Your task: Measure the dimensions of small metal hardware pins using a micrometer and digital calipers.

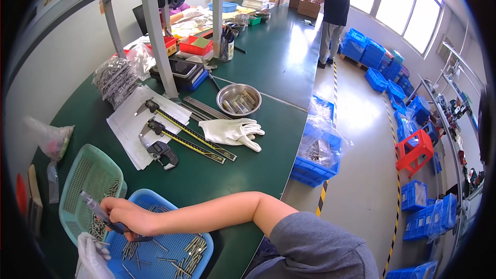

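My right hand (pixel 129 218), bare, is closed around a grey and black pen-shaped tool (pixel 93 204) above the baskets; its exact kind is unclear. Lower left, my left hand (pixel 93 258) wears a white glove, and its fingertips pinch a small metal pin (pixel 103 243) close to the tool's lower end. Beneath my right forearm sits a blue plastic basket (pixel 207 250) with loose metal pins (pixel 194 256) scattered inside. A green perforated basket (pixel 77 186) stands beside it, with more pins piled along its near side.
Two calipers (pixel 188 137) and a digital micrometer (pixel 163 154) lie by papers (pixel 124 119). Farther off are a white glove (pixel 230 132), metal rods (pixel 199 108) and a steel bowl (pixel 238 99). Blue crates (pixel 315 168) flank the bench's right edge; a person (pixel 335 10) stands at the far end.
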A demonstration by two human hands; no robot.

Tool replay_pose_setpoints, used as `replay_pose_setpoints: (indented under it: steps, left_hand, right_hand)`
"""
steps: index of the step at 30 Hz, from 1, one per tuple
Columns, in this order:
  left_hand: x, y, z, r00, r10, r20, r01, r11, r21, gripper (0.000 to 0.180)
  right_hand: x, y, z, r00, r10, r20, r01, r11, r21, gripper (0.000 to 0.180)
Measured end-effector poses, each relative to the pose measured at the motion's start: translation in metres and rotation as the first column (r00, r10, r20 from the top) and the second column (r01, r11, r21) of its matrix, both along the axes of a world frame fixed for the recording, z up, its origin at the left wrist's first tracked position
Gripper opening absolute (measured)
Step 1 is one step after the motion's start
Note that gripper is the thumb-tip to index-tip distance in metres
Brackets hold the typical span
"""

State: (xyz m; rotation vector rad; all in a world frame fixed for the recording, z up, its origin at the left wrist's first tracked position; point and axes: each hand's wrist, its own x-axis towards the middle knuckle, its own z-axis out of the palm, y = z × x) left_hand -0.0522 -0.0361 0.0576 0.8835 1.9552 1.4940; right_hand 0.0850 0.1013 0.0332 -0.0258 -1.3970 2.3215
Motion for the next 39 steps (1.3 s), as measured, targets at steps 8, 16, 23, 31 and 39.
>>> replay_pose_setpoints:
  steps: [8, 16, 23, 31, 39]
  left_hand:
    - [0.026, 0.012, -0.018, 0.798, -0.04, 0.601, -0.176, 0.939, 0.296, 0.015]
    - [0.043, 0.023, -0.017, 0.573, -0.303, 0.762, -0.041, 0.918, 0.395, 0.01]
    - [0.043, 0.002, -0.01, 0.656, -0.292, 0.696, 0.085, 0.945, 0.316, 0.014]
    - [0.035, 0.0, -0.004, 0.697, -0.278, 0.661, 0.192, 0.96, 0.202, 0.015]
    - [0.045, 0.016, -0.022, 0.707, -0.212, 0.675, 0.121, 0.976, 0.18, 0.008]
  right_hand:
    - [-0.004, -0.002, -0.002, 0.999, -0.01, 0.044, 0.011, 1.0, -0.015, 0.028]
    - [0.02, 0.011, 0.016, 0.977, -0.2, 0.078, 0.204, 0.978, -0.041, 0.047]
    - [0.015, 0.003, 0.024, 0.997, -0.035, 0.066, 0.051, 0.96, -0.276, 0.075]
    - [0.011, 0.005, 0.026, 1.0, 0.008, 0.017, -0.002, 0.95, -0.313, 0.072]
    - [0.018, 0.011, 0.012, 0.995, -0.085, 0.06, 0.095, 0.978, -0.184, 0.059]
